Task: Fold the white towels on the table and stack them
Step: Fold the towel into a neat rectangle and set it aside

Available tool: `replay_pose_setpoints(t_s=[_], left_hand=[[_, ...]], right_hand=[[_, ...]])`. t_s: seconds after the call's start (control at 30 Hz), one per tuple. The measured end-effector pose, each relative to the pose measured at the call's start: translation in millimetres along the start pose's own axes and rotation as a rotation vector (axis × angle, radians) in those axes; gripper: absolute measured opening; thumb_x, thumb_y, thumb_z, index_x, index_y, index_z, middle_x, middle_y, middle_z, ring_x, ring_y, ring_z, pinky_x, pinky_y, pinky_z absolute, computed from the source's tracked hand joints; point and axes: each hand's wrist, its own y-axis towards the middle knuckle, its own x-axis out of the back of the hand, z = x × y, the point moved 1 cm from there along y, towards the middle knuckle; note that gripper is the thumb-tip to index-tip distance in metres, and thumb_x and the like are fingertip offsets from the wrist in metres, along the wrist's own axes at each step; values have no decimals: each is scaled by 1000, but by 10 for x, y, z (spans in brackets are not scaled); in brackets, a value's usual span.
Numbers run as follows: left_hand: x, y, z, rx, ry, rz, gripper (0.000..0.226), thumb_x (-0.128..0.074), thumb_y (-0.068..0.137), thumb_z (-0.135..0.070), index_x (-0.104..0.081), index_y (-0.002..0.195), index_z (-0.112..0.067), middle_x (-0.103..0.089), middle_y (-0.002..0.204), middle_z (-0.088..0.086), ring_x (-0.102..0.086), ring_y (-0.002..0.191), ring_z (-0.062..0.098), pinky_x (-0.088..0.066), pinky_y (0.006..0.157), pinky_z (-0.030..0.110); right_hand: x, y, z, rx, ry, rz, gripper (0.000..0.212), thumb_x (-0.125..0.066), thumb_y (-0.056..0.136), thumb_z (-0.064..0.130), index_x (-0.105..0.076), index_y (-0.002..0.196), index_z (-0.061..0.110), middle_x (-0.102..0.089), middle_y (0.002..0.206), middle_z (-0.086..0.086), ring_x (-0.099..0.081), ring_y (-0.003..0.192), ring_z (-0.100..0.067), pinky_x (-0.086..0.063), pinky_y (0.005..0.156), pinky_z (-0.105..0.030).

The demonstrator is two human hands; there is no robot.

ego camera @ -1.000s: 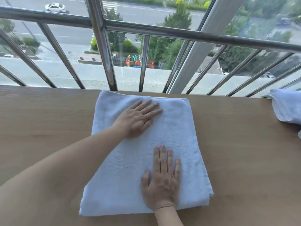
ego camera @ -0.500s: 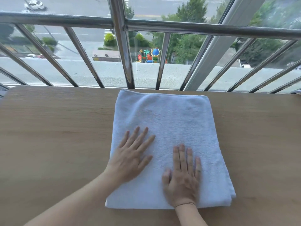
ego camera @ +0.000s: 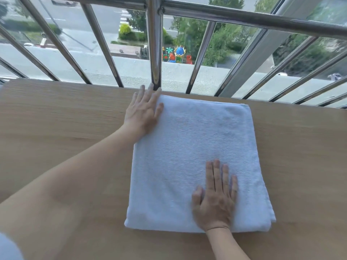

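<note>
White towel (ego camera: 193,156), folded into a thick rectangle, is lying beneath both our palms on the wooden table (ego camera: 56,128). Our right hand (ego camera: 216,196) is still pressing flat on the cloth's near part, fingers straight and close together, gripping nothing. Our left hand (ego camera: 144,111) is now lying along the far left corner. Half a second ago it was flattening the cloth just beside the right hand, and it has since been travelling away from us. Its fingers are straight too, part on the cloth and part on bare wood, the fingertips nearly reaching the metal railing (ego camera: 154,44) beyond.

We are reading this as smoothing giving way to squaring the edge or setting up another fold; stacking is not yet beginning.

We are unable to see whether the left hand's thumb is tucking under the edge. The layers out beyond the right hand are showing only as a stepped corner, so we cannot count them. The second towel, seen off to the right a second ago, is now falling outside the frame. A pale blur (ego camera: 7,248) near our left elbow is staying unidentifiable.
</note>
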Motion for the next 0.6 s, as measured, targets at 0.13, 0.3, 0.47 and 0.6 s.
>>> replay_pose_setpoints(t_s=[0.13,0.3,0.47,0.6], left_hand=[[-99,-624,-282,-41,56,-24,67,-16,102,-51,-8,160,-19,3,168,2,13,154,23,11,124,43],[-509,-1956,-718,-221,58,45,66,-26,103,-50,-16,160,-19,-8,168,2,-2,155,26,-7,123,48],[-505,-2338,-660,-201,116,64,63,-23,104,-50,-13,160,-25,-6,168,-1,-1,155,22,-6,123,44],[-499,-2329,-634,-190,125,74,64,-16,103,-54,0,160,-30,6,168,-6,13,154,17,0,124,42]], right_hand=[[14,1,23,-9,11,-4,72,-39,87,36,-34,154,10,-27,163,-8,-21,151,-29,-20,119,-58],[28,6,28,-18,35,8,71,-41,86,35,-39,152,10,-31,161,-9,-24,151,-29,-21,118,-58],[107,1,60,-35,26,95,73,-36,88,38,-30,155,11,-25,163,-8,-19,152,-26,-16,121,-56],[181,-26,-43,80,35,198,67,-27,96,48,-18,158,26,-12,167,-2,-5,154,-22,-6,123,-52]])
